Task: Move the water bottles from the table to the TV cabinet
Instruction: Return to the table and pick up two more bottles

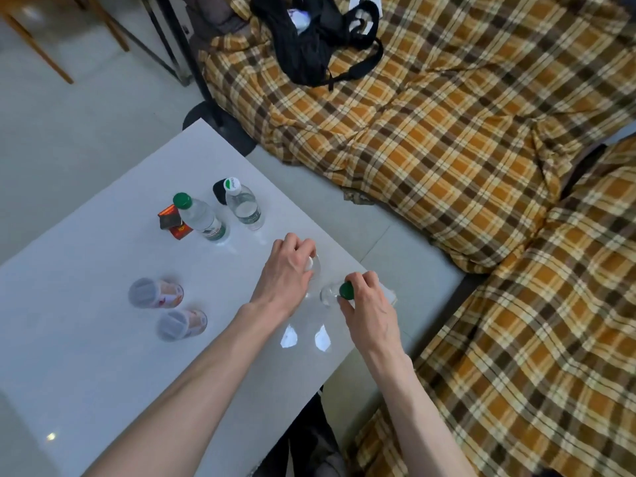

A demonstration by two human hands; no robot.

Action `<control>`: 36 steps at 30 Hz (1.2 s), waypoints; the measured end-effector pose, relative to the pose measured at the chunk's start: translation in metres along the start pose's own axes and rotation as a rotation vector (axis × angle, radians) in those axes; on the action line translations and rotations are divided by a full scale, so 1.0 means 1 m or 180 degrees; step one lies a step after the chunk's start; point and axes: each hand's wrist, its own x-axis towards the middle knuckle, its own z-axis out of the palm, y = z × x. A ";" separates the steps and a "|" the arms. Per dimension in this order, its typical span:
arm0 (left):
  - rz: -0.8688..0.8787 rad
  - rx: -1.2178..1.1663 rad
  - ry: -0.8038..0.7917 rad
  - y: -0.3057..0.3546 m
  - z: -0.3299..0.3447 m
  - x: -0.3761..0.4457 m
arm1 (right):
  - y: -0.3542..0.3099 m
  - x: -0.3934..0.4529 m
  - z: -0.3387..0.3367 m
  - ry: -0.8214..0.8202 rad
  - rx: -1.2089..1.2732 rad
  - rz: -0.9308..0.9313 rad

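On the white table [103, 356] stand several clear water bottles. My left hand [287, 273] is closed around the neck of a white-capped bottle [314, 266] near the table's right edge. My right hand [366, 304] grips the top of a green-capped bottle [346, 290] just beside it. Both bottles still rest on the table, mostly hidden under my hands. Farther back stand a green-capped bottle [201, 216] and a white-capped bottle [244, 206], both untouched.
Two small lidded cups [155, 292] [180, 323] stand at the table's left. A red packet [172, 222] and a black object [220, 191] lie behind the far bottles. A plaid-covered sofa [447, 166] with a black bag [316, 39] borders the table on the right.
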 end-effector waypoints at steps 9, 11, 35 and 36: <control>-0.0781 -0.0308 0.0563 0.007 -0.087 -0.093 | -0.060 -0.033 -0.058 0.0387 0.0182 -0.0841; -0.0942 -0.0453 0.0747 0.005 -0.110 -0.121 | -0.084 -0.042 -0.070 0.0409 0.0182 -0.1110; -0.2867 -0.1027 0.3315 -0.092 -0.221 -0.630 | -0.401 -0.328 0.008 -0.0790 -0.0009 -0.4713; -0.2976 -0.0989 0.3347 -0.095 -0.220 -0.652 | -0.410 -0.346 0.018 -0.0849 -0.0010 -0.4806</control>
